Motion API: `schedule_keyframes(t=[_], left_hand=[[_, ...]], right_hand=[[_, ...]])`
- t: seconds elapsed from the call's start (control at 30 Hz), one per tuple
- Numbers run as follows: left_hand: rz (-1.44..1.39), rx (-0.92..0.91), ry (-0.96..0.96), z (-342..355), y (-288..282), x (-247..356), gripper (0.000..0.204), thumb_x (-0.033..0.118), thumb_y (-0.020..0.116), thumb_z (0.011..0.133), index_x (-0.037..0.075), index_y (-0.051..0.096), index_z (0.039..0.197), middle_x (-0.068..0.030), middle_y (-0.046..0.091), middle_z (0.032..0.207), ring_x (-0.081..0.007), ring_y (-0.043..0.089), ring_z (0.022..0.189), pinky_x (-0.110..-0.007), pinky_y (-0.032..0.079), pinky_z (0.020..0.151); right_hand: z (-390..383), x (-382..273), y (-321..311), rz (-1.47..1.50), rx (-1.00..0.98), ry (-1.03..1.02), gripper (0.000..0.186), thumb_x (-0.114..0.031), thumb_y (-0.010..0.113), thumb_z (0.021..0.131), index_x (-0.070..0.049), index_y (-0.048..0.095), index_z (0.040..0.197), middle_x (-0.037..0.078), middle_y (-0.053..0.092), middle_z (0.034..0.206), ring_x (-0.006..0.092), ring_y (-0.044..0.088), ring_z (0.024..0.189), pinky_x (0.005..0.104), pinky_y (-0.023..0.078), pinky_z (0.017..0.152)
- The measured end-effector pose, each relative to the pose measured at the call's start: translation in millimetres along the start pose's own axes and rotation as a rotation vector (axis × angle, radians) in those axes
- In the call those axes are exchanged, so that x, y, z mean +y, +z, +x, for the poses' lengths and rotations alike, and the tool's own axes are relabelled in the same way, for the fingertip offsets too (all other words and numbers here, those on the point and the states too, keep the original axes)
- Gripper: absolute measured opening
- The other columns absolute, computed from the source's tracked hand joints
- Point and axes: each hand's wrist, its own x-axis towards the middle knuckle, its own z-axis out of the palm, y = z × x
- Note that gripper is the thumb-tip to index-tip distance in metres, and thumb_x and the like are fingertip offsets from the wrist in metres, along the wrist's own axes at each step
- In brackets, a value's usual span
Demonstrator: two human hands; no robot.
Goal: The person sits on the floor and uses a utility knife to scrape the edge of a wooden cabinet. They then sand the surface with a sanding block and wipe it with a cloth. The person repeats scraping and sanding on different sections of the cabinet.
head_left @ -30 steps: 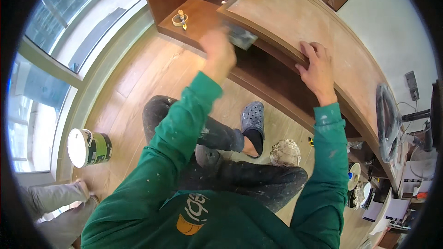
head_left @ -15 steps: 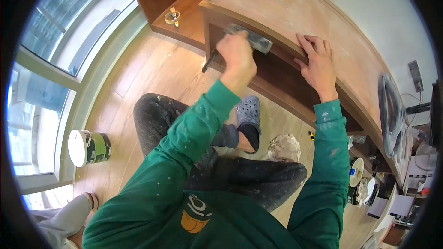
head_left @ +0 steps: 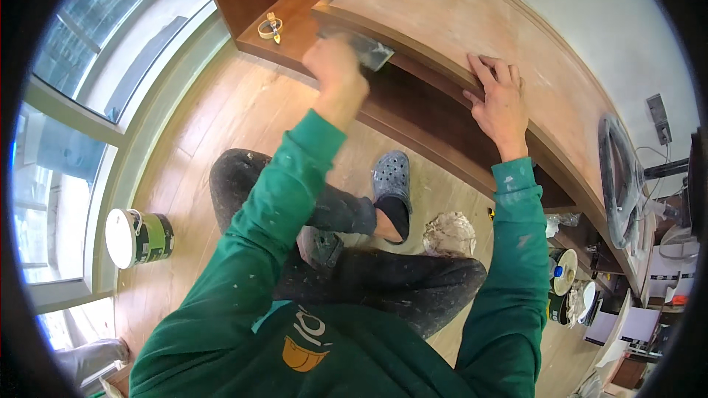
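My left hand is closed round a flat grey hand tool with a wide, pale-smudged plate. Motion blurs the hand, and its grip hides the handle. The tool lies against the front edge of a curved brown wooden cabinet, near its left corner. Farther right along that edge, my right hand rests with nothing in it. Its fingers are apart and bent over the top board, with the thumb at the front edge. Below the board the cabinet front is an open, dark recess.
A roll of tape and a small brush lie on a low wooden ledge. A lidded white-and-green bucket stands by the window. Crumpled pale material lies near my knee. A black-framed object leans at the cabinet's right; more buckets stand below.
My left hand and the flat grey tool have moved left along the cabinet edge toward its corner. My right hand stays on the edge. The other person's leg at lower left has shifted.
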Motion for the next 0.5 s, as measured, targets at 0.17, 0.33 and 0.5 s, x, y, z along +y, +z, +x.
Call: schedule_keyframes(t=[0.17, 0.33, 0.5], left_hand=[[0.200, -0.190, 0.239, -79.5, 20.6, -47.9, 0.012, 0.012, 0.058, 0.082, 0.005, 0.066, 0.087, -0.0120, 0.063, 0.085, -0.0242, 0.059, 0.086, -0.037, 0.045, 0.072], [-0.423, -0.242, -0.334, -20.3, -52.3, -71.8, 0.027, 0.008, 0.053, 0.081, -0.004, 0.060, 0.104, -0.0163, 0.064, 0.099, -0.0285, 0.061, 0.093, -0.039, 0.048, 0.087], [-0.826, -0.521, -0.427, -7.1, -50.5, -22.5, 0.037, 0.004, 0.039, 0.083, -0.002, 0.051, 0.117, -0.0216, 0.060, 0.116, -0.0339, 0.058, 0.113, -0.050, 0.045, 0.101]], right_hand=[[3.9, -7.1, 1.1, 0.015, 0.015, -0.052, 0.059, -0.015, 0.076, 0.072, -0.016, 0.058, 0.128, 0.004, 0.055, 0.121, 0.0278, 0.050, 0.107, 0.0417, 0.043, 0.091], [0.2, -2.8, 2.3, 0.020, 0.010, 0.008, 0.058, -0.015, 0.076, 0.072, -0.017, 0.058, 0.127, 0.003, 0.055, 0.122, 0.0278, 0.051, 0.107, 0.0415, 0.043, 0.091], [-2.1, -3.5, 2.5, 0.013, 0.044, 0.002, 0.058, -0.015, 0.076, 0.072, -0.017, 0.058, 0.127, 0.002, 0.056, 0.122, 0.0271, 0.051, 0.108, 0.0405, 0.042, 0.093]])
